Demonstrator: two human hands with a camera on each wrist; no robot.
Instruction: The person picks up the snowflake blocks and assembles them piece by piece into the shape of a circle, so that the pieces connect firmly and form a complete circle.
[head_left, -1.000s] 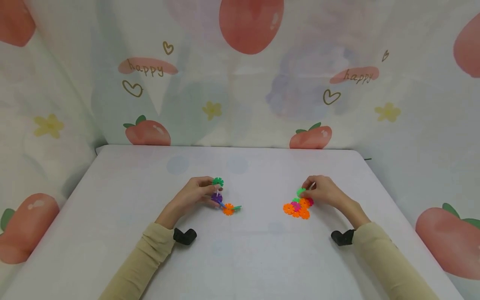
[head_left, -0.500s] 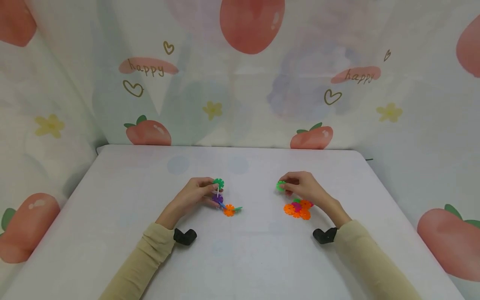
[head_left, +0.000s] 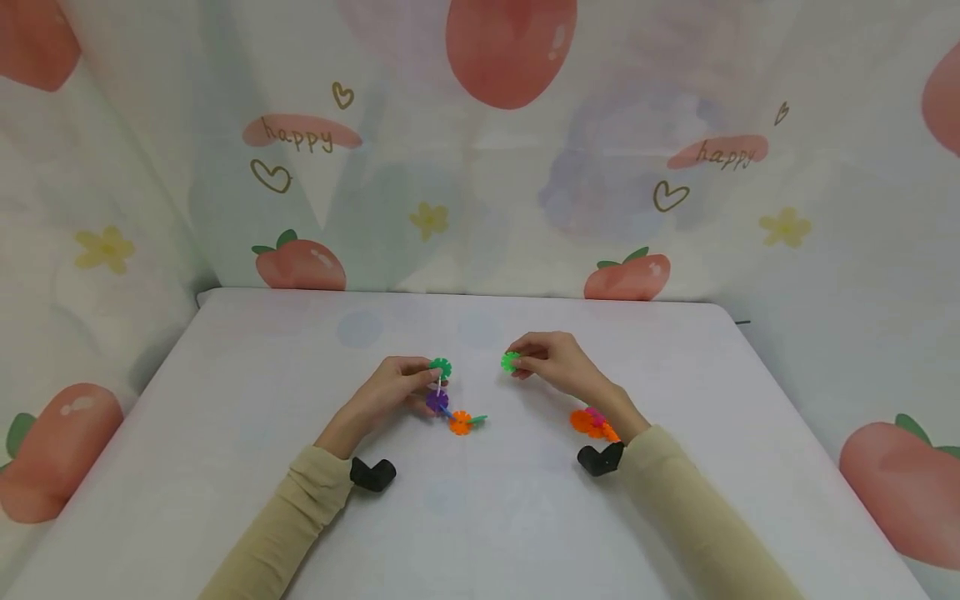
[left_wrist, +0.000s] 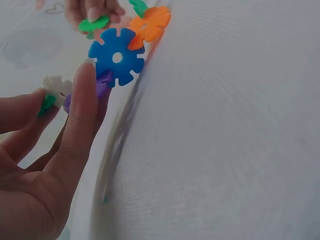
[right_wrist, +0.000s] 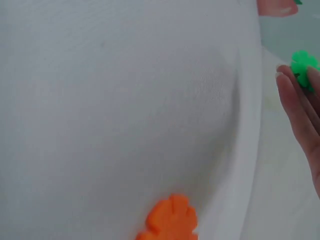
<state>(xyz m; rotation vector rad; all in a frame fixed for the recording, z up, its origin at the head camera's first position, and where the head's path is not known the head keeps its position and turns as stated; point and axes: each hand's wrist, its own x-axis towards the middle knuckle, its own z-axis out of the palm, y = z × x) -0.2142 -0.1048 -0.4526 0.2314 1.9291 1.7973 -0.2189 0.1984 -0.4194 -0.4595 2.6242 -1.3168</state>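
My left hand [head_left: 390, 388] pinches a chain of notched plastic snowflake discs by its green end disc [head_left: 441, 367]. Below that end come a white disc [left_wrist: 56, 90], a purple disc [head_left: 437, 402], a blue disc [left_wrist: 117, 56] and an orange disc [head_left: 461, 423], with another green disc [head_left: 480, 420] at the far end. To the right of the chain and apart from it, my right hand [head_left: 561, 363] holds a single bright green snowflake disc [head_left: 510, 362] between thumb and fingers. In the left wrist view, part of the left fingers covers the purple disc.
A small pile of orange and pink snowflake discs [head_left: 582, 422] lies on the white table [head_left: 480, 533], partly hidden under my right forearm. Black wrist mounts [head_left: 372, 475] stick out from both sleeves. A printed cloth backdrop [head_left: 480, 183] stands behind the table.
My right hand has lifted the bright green disc from the pile and carried it left towards the chain. The left hand has stayed nearly in place with its grip unchanged.
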